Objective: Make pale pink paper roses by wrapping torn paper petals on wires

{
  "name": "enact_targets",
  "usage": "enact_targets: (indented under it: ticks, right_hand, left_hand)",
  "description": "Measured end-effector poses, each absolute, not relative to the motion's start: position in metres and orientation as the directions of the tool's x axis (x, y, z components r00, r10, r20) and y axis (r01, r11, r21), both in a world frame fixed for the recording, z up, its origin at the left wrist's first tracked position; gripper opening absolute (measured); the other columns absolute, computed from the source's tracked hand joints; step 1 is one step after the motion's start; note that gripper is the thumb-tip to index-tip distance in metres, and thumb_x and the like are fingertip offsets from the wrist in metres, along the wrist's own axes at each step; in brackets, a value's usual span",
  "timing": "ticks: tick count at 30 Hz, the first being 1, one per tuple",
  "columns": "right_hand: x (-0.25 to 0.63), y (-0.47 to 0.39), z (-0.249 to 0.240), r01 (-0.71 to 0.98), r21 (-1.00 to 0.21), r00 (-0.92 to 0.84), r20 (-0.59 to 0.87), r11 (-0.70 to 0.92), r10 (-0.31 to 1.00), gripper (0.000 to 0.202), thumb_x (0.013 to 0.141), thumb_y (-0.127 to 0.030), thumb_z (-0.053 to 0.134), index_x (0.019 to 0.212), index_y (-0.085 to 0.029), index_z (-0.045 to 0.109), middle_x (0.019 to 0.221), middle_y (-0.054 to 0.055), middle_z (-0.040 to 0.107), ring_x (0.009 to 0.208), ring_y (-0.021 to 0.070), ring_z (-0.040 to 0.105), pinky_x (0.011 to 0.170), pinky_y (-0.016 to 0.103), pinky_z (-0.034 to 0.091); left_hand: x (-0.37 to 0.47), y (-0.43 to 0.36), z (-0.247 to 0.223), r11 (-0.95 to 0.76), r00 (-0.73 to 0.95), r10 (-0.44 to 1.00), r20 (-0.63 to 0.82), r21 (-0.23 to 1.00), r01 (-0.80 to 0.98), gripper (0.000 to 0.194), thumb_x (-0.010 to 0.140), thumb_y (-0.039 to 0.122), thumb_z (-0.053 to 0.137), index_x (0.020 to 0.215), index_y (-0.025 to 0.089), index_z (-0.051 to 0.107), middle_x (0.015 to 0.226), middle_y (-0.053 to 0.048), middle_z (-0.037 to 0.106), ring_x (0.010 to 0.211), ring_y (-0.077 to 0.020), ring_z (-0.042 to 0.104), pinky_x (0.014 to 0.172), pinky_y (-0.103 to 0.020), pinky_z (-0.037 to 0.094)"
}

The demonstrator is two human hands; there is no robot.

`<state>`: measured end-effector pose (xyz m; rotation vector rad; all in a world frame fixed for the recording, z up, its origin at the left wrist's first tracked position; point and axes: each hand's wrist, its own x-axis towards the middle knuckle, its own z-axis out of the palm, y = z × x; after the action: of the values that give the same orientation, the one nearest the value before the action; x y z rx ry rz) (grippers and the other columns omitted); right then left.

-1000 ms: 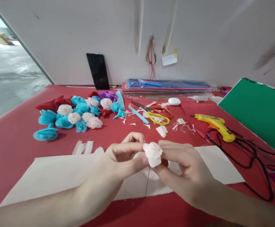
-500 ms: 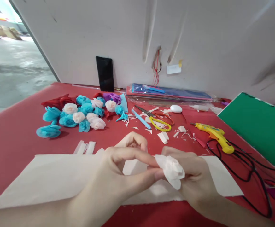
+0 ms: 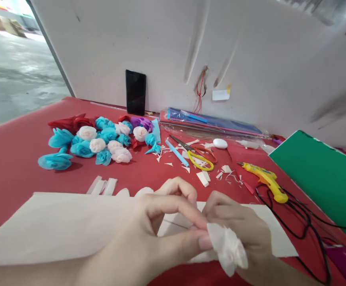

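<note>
A white crepe-paper flower (image 3: pixel 230 251) is between my hands, its layered petals turned toward the lower right. My left hand (image 3: pixel 158 230) is closed, with thumb and forefinger pinching a petal at the flower's left edge. Behind and beside the flower, my right hand (image 3: pixel 241 224) has its fingers curled in around the flower's base; the fingertips are hidden. A thin dark line like a wire stem (image 3: pixel 175 223) runs leftward behind my left fingers. Below both hands lies a long white paper sheet (image 3: pixel 68 222), with cut white petals (image 3: pixel 144 191) and paper strips (image 3: pixel 110 186) by its far edge.
Finished blue, white, red and purple paper flowers (image 3: pixel 103 146) cluster at the left. Scissors (image 3: pixel 201 159), a blue pen (image 3: pixel 177 153) and paper scraps lie mid-table. A yellow glue gun (image 3: pixel 264 178) with a black cord and a green board (image 3: pixel 318 174) are on the right.
Both hands and the flower have shifted down and slightly right in view. The flower tips further downward, and the thin dark line now shows behind my left fingers. The camera view has tilted slightly.
</note>
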<state>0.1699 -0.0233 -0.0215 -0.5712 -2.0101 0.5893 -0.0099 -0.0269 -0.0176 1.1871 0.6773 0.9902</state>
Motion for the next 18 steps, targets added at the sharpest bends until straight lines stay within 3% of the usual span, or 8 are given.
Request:
enact_targets:
  ticks: [4, 10, 14, 18]
  right_hand:
    - [0.178, -0.024, -0.005, 0.327, -0.317, -0.600, 0.658, 0.890, 0.455, 0.032, 0.100, -0.019, 0.044, 0.076, -0.018, 0.064, 0.055, -0.001, 0.059, 0.051, 0.0114, 0.044, 0.048, 0.025, 0.043]
    - [0.184, -0.024, 0.007, 0.432, -0.066, -0.687, 0.623, 0.900, 0.375, 0.036, 0.102, -0.014, 0.038, 0.080, -0.016, 0.067, 0.052, -0.003, 0.058, 0.052, 0.0128, 0.040, 0.046, 0.028, 0.035]
    - [0.186, -0.023, 0.013, 0.458, 0.017, -0.744, 0.554, 0.889, 0.373, 0.034, 0.100, -0.011, 0.039, 0.085, -0.014, 0.070, 0.053, -0.002, 0.056, 0.054, 0.0132, 0.041, 0.048, 0.028, 0.033]
    - [0.187, -0.019, 0.013, 0.444, 0.032, -0.752, 0.556, 0.895, 0.354, 0.036, 0.100, -0.010, 0.039, 0.077, -0.013, 0.067, 0.054, -0.002, 0.053, 0.056, 0.0127, 0.040, 0.050, 0.028, 0.033]
  left_hand:
    - [-0.014, -0.026, -0.017, 0.096, 0.531, 0.844, 0.077, 0.952, -0.291, 0.013, 0.083, 0.035, 0.069, 0.074, 0.031, 0.078, 0.081, 0.002, 0.053, 0.082, -0.0141, 0.055, 0.084, -0.026, 0.045]
    - [-0.022, -0.024, -0.007, 0.075, 0.549, 0.835, 0.006, 0.989, -0.126, 0.036, 0.083, 0.058, 0.061, 0.072, 0.027, 0.075, 0.085, 0.000, 0.055, 0.077, -0.0157, 0.054, 0.073, -0.025, 0.047]
    - [-0.027, -0.020, 0.003, 0.023, 0.577, 0.816, -0.031, 1.000, 0.021, 0.039, 0.084, 0.060, 0.057, 0.072, 0.026, 0.072, 0.087, -0.001, 0.065, 0.077, -0.0176, 0.059, 0.076, -0.026, 0.050]
    - [-0.030, -0.013, 0.003, -0.054, 0.612, 0.791, -0.004, 0.996, 0.076, 0.025, 0.088, 0.047, 0.059, 0.079, 0.028, 0.072, 0.079, 0.002, 0.070, 0.071, -0.0154, 0.063, 0.073, -0.021, 0.051]
